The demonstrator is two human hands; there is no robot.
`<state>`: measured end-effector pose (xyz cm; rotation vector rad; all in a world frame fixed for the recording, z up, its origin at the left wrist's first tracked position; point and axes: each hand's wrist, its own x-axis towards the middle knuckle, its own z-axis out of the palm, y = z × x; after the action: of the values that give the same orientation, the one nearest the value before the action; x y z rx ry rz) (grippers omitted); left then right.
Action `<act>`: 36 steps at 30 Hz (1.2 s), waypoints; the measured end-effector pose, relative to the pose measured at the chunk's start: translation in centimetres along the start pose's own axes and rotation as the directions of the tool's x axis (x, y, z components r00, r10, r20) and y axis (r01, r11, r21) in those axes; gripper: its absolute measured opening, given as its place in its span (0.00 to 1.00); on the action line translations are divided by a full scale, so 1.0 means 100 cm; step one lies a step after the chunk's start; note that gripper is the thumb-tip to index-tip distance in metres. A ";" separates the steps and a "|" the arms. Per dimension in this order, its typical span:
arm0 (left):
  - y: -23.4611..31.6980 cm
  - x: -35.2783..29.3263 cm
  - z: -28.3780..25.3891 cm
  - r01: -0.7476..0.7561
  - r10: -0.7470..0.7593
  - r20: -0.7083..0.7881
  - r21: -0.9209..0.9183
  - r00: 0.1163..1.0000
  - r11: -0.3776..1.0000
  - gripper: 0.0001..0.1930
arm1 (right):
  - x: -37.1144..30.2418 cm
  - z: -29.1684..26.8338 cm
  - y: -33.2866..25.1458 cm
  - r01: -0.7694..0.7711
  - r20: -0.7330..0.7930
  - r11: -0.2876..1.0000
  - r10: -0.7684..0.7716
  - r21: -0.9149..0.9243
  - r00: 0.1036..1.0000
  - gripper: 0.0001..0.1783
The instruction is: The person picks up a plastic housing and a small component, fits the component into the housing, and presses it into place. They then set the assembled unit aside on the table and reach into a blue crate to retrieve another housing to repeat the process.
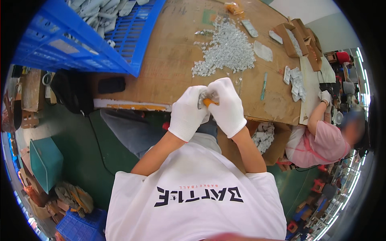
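Observation:
My left hand [188, 109] and my right hand [227, 107], both in white knit gloves, meet in front of my chest at the near table edge. Their fingers are closed and curled toward each other. Between them shows a short orange piece [209, 102], beside the right thumb; I cannot tell if it is held or worn on the thumb. A greyish, shiny bit appears next to it, mostly hidden by the fingers. Just beyond my hands, a heap of small clear-white pieces [231, 50] is spread on the brown cardboard-covered table [173, 60].
A blue plastic crate [120, 60] with white parts stands at the left. A dark phone-like slab [111, 84] lies near it. Rightward are a slim teal tool [264, 86], white parts [296, 82] and a cardboard box [290, 40]. A co-worker in pink [317, 144] sits at right.

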<state>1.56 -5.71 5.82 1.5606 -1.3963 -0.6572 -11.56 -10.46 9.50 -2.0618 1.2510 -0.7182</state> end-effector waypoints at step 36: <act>0.002 -0.092 -0.026 0.287 -0.272 0.489 0.045 0.829 0.957 0.07 | -0.138 0.028 0.002 -0.274 0.194 0.957 0.251 0.099 0.948 0.11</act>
<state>1.71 3.90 5.53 1.6588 -1.5160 -1.3265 -15.27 2.60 5.67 -1.7716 1.3097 -0.4633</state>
